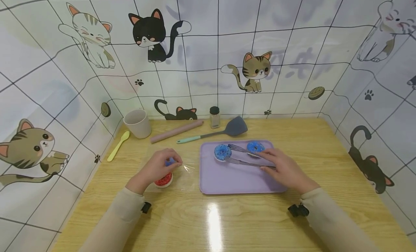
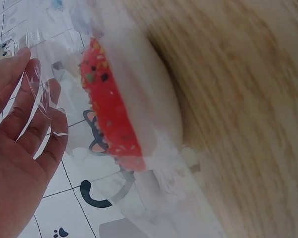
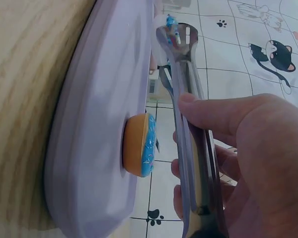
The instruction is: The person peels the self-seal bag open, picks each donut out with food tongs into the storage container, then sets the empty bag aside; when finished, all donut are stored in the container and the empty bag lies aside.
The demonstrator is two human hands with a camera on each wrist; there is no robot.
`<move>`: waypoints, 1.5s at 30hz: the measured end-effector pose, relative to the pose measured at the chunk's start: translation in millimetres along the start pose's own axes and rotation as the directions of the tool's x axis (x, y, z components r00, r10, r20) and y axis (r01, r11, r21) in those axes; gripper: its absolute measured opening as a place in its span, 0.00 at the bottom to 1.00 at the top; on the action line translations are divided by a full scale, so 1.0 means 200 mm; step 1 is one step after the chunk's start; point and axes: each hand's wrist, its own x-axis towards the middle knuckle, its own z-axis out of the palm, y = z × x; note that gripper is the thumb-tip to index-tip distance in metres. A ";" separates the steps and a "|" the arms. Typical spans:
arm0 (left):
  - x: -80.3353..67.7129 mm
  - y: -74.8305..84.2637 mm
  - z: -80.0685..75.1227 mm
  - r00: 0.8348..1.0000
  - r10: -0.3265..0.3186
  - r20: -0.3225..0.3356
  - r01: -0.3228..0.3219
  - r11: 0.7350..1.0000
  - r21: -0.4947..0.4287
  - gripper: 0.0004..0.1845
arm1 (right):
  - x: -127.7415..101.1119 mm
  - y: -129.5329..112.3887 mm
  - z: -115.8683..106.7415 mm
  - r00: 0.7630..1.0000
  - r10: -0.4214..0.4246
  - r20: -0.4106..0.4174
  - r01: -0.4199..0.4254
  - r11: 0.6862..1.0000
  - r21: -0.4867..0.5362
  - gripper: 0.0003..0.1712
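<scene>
My right hand's fingers [image 3: 208, 116] are curled round a pair of metal tongs [image 1: 245, 156], whose arms lie over the purple tray [image 1: 227, 179], their tips at about ten o'clock from my right hand [image 1: 284, 170]. Two blue-iced doughnuts [image 1: 222, 152] sit on the tray's far half, one by each tong arm. My left hand [image 1: 156, 167], at nine o'clock from the tray, pinches the clear plastic bag [image 1: 185, 172] that holds a red-iced doughnut [image 1: 163, 179] on the wooden table [image 1: 325, 154].

To do this well, I judge I should keep the bag mouth lifted and open, and close the tongs gently so the icing is not crushed.

A blue thing under my left fingers is mostly hidden; I cannot tell what it is. The bag's edges are hard to trace against the table.
</scene>
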 end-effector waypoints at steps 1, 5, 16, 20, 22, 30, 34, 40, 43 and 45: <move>0.00 0.00 0.00 1.000 0.002 0.000 -0.002 1.000 0.002 0.01 | 0.00 0.01 0.00 1.000 0.003 -0.001 -0.003 1.000 -0.012 0.30; 0.00 0.01 0.00 1.000 0.011 -0.004 -0.011 1.000 0.003 0.03 | 0.02 0.01 0.00 1.000 0.006 -0.020 -0.006 0.999 -0.041 0.30; -0.01 0.01 0.00 0.998 0.056 -0.024 -0.055 0.998 0.016 0.02 | 0.07 0.00 -0.01 1.000 0.027 0.012 -0.026 0.997 -0.071 0.31; 0.00 0.00 0.01 0.998 0.056 -0.018 -0.056 0.998 0.008 0.04 | 0.06 -0.01 -0.02 0.999 0.037 0.024 -0.035 0.995 -0.091 0.30; 0.00 0.00 0.01 0.999 0.052 -0.012 -0.052 0.999 0.010 0.04 | 0.07 -0.01 -0.02 0.998 0.048 0.036 -0.044 0.995 -0.092 0.31; 0.00 0.00 0.00 1.000 0.029 0.006 -0.029 0.999 0.025 0.02 | 0.07 0.00 -0.02 0.995 0.065 0.070 -0.059 0.995 -0.080 0.33; 0.00 0.00 0.00 1.000 0.020 0.013 -0.021 0.999 0.026 0.02 | 0.07 0.00 -0.02 0.995 0.068 0.072 -0.063 0.995 -0.078 0.34; 0.00 0.00 0.00 1.000 0.001 0.014 -0.001 1.000 0.031 0.02 | 0.06 -0.02 -0.03 0.998 0.059 0.012 -0.059 0.997 -0.053 0.35; 0.00 0.00 0.00 1.000 0.001 0.008 -0.001 1.000 0.024 0.01 | 0.05 -0.04 -0.03 0.999 0.033 -0.013 -0.033 0.999 -0.042 0.35; 0.00 0.00 0.00 1.000 0.002 0.005 -0.002 1.000 0.019 0.02 | 0.05 -0.05 -0.02 1.000 0.008 -0.024 -0.009 0.999 -0.037 0.35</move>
